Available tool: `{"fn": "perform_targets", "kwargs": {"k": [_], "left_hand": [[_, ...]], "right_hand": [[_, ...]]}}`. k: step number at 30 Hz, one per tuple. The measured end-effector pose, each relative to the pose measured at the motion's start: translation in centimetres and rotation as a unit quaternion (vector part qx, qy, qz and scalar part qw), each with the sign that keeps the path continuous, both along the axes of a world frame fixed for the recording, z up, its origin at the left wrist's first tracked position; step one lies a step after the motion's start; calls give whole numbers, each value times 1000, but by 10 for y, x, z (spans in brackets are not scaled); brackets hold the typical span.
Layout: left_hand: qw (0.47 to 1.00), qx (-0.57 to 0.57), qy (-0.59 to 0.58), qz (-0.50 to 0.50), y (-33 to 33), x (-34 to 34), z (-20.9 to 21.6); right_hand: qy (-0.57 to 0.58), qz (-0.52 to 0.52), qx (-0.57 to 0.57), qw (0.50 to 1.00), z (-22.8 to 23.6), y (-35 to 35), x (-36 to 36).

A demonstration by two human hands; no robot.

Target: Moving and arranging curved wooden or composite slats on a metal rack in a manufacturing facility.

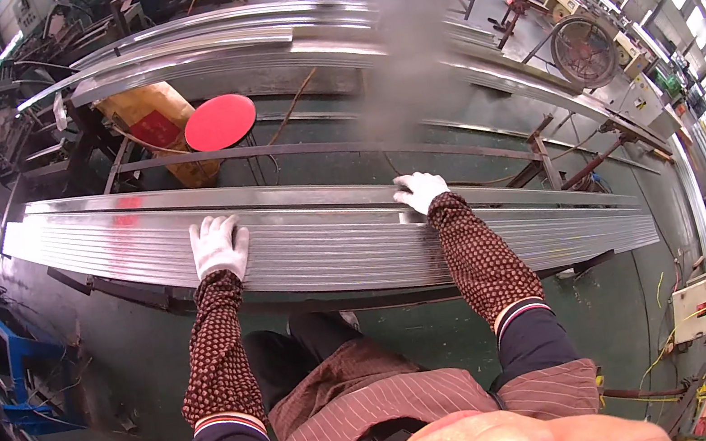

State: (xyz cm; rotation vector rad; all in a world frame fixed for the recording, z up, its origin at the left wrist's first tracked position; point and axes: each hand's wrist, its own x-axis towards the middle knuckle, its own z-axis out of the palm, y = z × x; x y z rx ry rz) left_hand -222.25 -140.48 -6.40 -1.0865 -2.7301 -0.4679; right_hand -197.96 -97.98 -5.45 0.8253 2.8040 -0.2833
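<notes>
Long silver metal profiles (320,242) lie side by side in a wide layer across a low rack in front of me. My left hand (220,248), in a white glove, rests flat on them left of the middle, its fingers spread. Farther right, my right hand (422,193), also gloved, is at a separate metal channel (305,202) along the far side of the layer. Its fingers point left and stand apart; whether they press on the channel's edge is hard to tell. Patterned sleeve covers reach over both forearms.
Behind the rack, a red round stool (220,123) stands beside a brown and red sack (156,122). More long metal profiles (219,58) lie on a farther rack. A blue metal frame (23,361) is at left, a spoked wheel (583,51) at far right. A grey blur hides part of the background.
</notes>
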Motion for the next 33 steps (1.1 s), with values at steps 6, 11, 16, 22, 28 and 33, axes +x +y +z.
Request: {"fn": "perform_targets", "kwargs": {"k": [6,11,16,22,28,33], "left_hand": [[1000,5,3,3,4,2,-7],[1000,0,-7,2,-1,-3,1],[1000,-13,-5,17,3,0,-3],[1000,-5,-5,8,6,-2,-3],[1000,12,21,3,-4,-3,-6],[1000,24,19,-6,-5,0,-2]], "right_hand": [[5,-2,-5,1000,6,9,1],[-36,108,43,993,55,-29,6],[22,63,-48,997,47,-22,30],[-92,-75,-195,974,-1,25,45],[-99,-94,-225,965,-12,47,48],[-120,-125,-217,961,0,61,69]]}}
